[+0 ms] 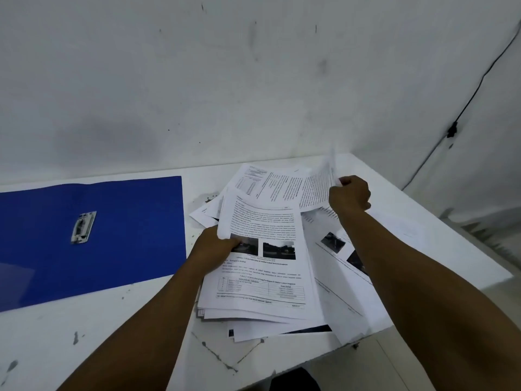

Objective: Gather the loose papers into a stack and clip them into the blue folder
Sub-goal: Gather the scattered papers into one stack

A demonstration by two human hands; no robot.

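A blue folder (112,235) lies open and flat on the left of the white table, its metal clip (83,227) near its middle. To its right, printed papers (265,277) lie in a loose, fanned pile. My left hand (211,249) grips the left edge of the top bundle of sheets. My right hand (349,194) is closed on the corner of a sheet (310,187) at the far side of the pile, and that corner is lifted off the table.
The white table (98,334) is scuffed and stained, and its right edge runs diagonally close to the papers. A white wall stands right behind. A black cable (452,129) runs down the wall at the right. Some sheets overhang the table's front edge.
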